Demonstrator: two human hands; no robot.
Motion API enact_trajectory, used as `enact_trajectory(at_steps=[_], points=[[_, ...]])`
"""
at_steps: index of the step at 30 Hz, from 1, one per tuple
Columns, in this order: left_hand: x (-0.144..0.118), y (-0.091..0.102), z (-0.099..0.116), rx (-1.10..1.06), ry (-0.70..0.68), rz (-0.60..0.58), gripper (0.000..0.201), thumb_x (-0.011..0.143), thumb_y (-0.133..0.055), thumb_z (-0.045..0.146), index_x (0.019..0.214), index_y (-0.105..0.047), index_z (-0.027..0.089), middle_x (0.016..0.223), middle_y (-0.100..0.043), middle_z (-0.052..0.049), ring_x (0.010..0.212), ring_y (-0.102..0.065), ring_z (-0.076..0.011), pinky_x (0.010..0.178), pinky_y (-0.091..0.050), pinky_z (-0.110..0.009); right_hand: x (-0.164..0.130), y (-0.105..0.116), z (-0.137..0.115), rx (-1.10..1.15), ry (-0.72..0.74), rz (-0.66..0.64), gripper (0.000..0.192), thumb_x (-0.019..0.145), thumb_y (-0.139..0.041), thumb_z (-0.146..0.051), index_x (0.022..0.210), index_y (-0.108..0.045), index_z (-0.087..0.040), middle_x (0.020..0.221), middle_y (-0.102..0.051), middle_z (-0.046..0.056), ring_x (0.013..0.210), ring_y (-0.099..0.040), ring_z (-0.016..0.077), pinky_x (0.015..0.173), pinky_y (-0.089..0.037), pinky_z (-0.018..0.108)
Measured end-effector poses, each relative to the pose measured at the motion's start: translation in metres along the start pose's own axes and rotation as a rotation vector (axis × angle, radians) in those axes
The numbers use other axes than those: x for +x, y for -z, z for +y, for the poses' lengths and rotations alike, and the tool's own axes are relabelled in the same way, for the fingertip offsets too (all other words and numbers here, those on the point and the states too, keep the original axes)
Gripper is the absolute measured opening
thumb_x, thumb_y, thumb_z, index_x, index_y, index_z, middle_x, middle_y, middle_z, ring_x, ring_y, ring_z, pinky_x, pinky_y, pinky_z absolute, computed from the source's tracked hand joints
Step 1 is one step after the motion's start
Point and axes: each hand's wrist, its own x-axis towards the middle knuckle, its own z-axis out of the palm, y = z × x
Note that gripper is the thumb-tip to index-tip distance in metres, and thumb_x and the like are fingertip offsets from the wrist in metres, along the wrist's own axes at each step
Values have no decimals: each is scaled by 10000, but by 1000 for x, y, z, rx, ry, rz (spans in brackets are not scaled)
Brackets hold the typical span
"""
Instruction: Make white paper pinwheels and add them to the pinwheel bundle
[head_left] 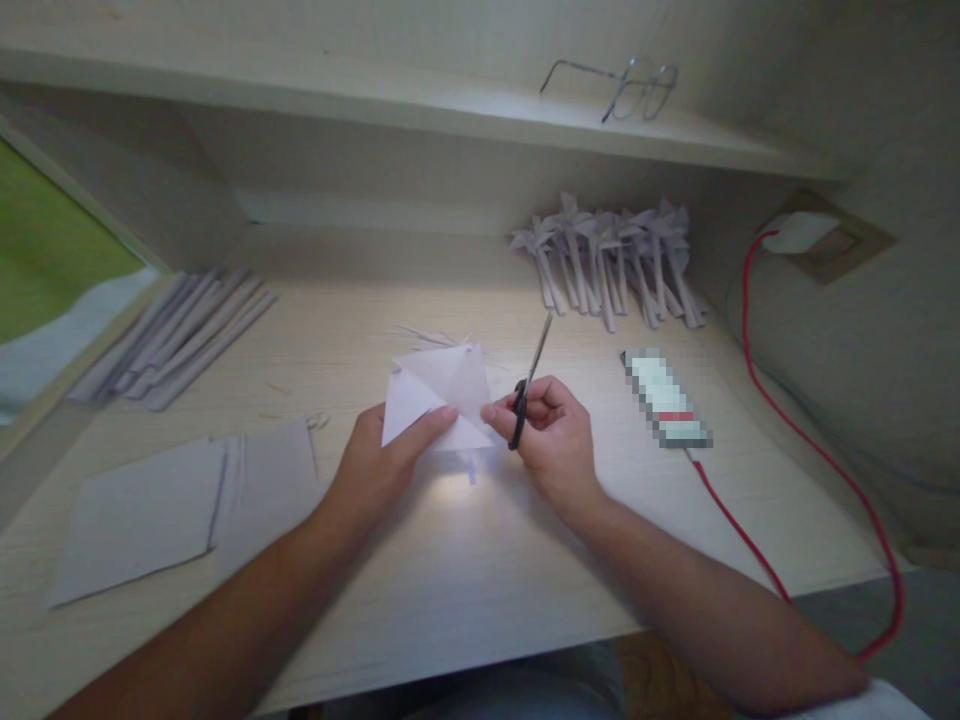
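A square sheet of white paper (439,390), slit from its corners toward the middle, is held above the desk between both hands. My left hand (390,440) grips its left side, thumb on top and fingers hidden beneath. At the sheet's right edge, my right hand (559,440) pinches the paper with thumb and finger. The same hand carries black-handled scissors (517,415) hooked on its fingers, their blades pointing up and away from the paper. Thin sticks (427,338) lie on the desk just behind the sheet.
Paper pinwheels (600,250) are piled at the back right, rolled paper tubes (172,340) at the left. Flat paper sheets (150,510) lie front left. A phone (664,400) with a red cable (817,430) rests at right. Glasses (637,85) sit on the shelf (375,90).
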Motion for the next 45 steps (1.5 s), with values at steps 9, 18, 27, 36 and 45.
enact_trajectory(at_steps=[9,18,27,36,45], points=[[1,4,-6,-146,-51,41,276,783,-830,407,862,-750,155,790,-749,-29,683,-669,-191,637,-540,-276,-4,4,-6,-161,-29,-173,332,667,-916,-288,771,-613,-200,720,-708,-11,670,-641,145,659,-471,267],[11,12,19,-446,-130,203,244,743,-834,286,968,-773,213,1048,-799,-41,1044,-729,-277,741,-636,-303,3,25,-24,-262,-375,-559,342,656,-931,-383,769,-704,-154,637,-664,-10,580,-549,112,558,-372,239],[10,14,23,-501,-117,230,318,740,-834,261,1045,-753,227,1082,-784,-40,1098,-704,-276,696,-617,-275,1,28,-13,-305,-378,-657,326,690,-923,-377,750,-689,-159,621,-578,-43,555,-453,85,511,-293,223],[10,13,22,-514,-128,207,250,749,-834,258,980,-756,205,1013,-785,-37,994,-728,-249,687,-608,-271,2,27,-13,-350,-339,-650,354,701,-912,-435,724,-675,-173,579,-566,-43,534,-450,95,498,-287,233],[10,14,22,-495,-125,192,165,760,-827,278,912,-768,246,1041,-802,-17,1134,-703,-283,752,-630,-307,1,27,-13,-344,-349,-649,366,695,-917,-435,724,-665,-172,576,-561,-51,529,-440,89,503,-267,238]])
